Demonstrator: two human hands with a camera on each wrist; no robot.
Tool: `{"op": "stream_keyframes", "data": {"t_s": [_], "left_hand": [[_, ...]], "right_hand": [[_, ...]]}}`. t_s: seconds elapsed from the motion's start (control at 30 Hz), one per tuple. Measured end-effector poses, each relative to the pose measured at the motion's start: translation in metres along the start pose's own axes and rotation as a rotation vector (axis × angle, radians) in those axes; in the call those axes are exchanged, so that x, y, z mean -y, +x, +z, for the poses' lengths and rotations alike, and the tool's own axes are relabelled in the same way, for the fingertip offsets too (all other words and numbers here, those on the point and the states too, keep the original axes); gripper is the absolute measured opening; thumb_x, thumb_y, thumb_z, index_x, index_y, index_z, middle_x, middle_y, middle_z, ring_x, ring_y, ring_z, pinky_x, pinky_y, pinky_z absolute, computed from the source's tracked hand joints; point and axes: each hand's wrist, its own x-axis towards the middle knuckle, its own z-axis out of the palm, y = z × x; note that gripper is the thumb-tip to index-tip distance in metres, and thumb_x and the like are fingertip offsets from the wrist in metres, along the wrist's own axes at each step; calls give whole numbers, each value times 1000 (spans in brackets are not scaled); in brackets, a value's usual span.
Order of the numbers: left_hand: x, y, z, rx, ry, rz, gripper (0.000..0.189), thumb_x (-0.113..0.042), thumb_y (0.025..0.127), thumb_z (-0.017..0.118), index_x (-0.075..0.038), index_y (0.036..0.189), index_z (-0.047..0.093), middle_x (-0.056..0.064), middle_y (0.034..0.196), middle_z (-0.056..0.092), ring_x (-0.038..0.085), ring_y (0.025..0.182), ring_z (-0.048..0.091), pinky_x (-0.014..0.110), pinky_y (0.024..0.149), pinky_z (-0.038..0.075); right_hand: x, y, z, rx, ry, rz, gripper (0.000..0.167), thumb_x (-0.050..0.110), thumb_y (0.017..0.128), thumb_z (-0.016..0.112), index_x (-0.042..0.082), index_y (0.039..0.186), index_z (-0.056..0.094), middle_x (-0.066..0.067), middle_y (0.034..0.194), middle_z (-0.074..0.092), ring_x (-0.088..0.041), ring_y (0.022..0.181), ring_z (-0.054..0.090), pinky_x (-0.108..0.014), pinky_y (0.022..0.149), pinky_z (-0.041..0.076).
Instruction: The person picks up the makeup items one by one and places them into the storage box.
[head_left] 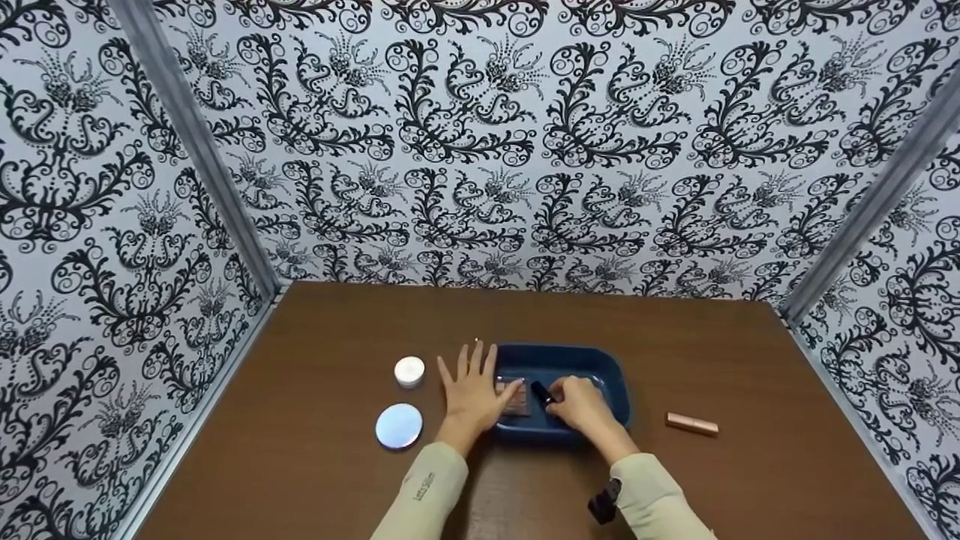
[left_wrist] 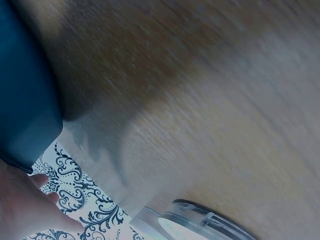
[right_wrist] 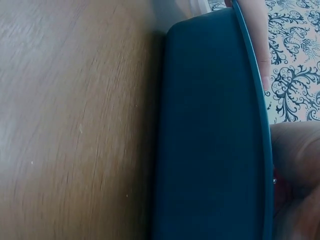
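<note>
Pinches a small black tube (head_left: 540,392) between the thumb and fingers of the right hand (head_left: 581,403), inside a blue tray (head_left: 555,360) on a brown wooden table (head_left: 750,360). Cannot tell from these angles of any contact between tube and tray floor. Spreads the left hand (head_left: 472,397), straight-fingered and free of any grip, over the tray's left end, with a thumb across part of a pinkish-brown palette (head_left: 517,406) lying in the tray, just left of the tube. Shows, left of the tray, a white round jar (head_left: 409,371) and, nearer the person, a shiny pale disc (head_left: 399,426); to the right, a rose-gold tube (head_left: 691,424), well apart from the tray. Includes pale sleeves (head_left: 435,480), a black wristband (head_left: 604,501) at the right wrist, and black-and-white scrollwork walls (head_left: 487,150) behind and alongside.
</note>
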Motion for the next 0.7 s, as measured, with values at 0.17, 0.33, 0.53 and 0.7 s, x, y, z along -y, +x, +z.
{"op": "stream_keyframes", "data": {"t_s": [0.17,0.33,0.53,0.7], "left_hand": [[-2,0,-2,14,-10,-3,85,-77,92,35,-25,159,27,4,166,26,30,155,20,70,119,6],[-2,1,-2,18,-27,-3,83,-73,92,40,-26,159,27,4,166,25,30,155,18,70,119,5],[-2,1,-2,22,-7,-6,83,-74,92,39,-26,159,26,4,167,24,30,155,19,70,119,7],[-2,0,-1,20,-16,-4,83,-73,92,41,-25,159,26,5,166,25,30,155,19,70,119,5]], "right_hand": [[-1,3,4,-15,-3,-17,23,12,79,81,2,99,73,-2,77,64,-17,73,57,-39,71,51],[0,7,8,-16,-2,-30,24,11,78,82,0,97,71,-3,75,63,-17,69,56,-38,68,48],[0,8,11,-4,14,-7,29,13,79,82,-1,101,70,-3,76,62,-16,68,56,-35,65,47],[1,8,12,-9,19,-5,32,13,77,83,-1,102,70,-3,75,62,-16,68,56,-33,64,47]]}}
